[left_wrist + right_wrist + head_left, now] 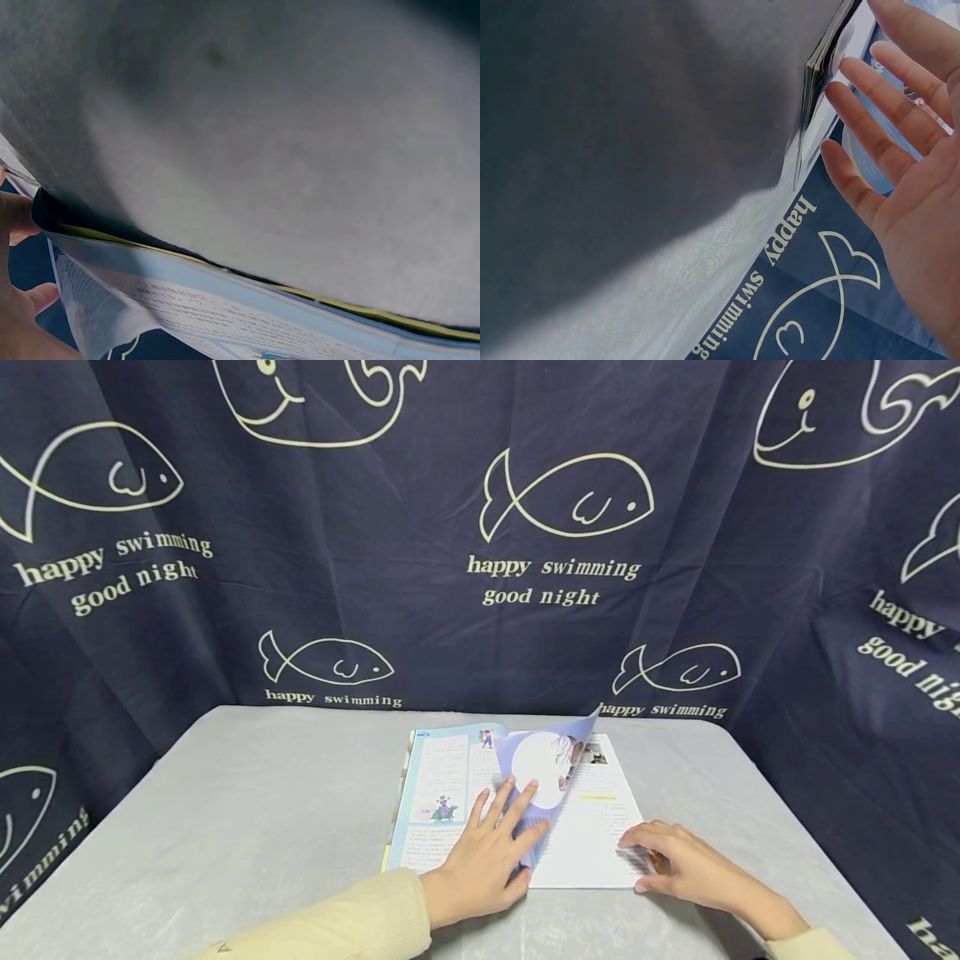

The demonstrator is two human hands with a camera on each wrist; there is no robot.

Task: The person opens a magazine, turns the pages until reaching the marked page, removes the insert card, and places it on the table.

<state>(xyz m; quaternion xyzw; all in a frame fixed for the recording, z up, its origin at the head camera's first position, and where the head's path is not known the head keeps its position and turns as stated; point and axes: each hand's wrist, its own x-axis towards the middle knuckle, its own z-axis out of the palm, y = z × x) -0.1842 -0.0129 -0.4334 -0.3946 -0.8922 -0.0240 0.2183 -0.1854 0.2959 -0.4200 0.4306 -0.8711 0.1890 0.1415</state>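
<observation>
An open magazine (600,839) lies on the table, with a blue-bordered page (420,785) on its left side. Near the spine, a lilac page (551,768) with a white circle stands partly lifted, its upper corner sticking up. Spread across that page is my left hand (480,864), the fingers fairly straight. My right hand (693,864) is at the lower right edge of the magazine, thumb and fingers apart. In the right wrist view, the right hand (915,165) has loose fingers beside the page edges (814,82) and holds nothing.
The magazine rests on a grey table (300,810) with rounded far corners. Behind and at both sides hangs a dark blue cloth (420,585) printed with white fish and lettering. In the left wrist view, the table surface (300,150) fills most of the picture.
</observation>
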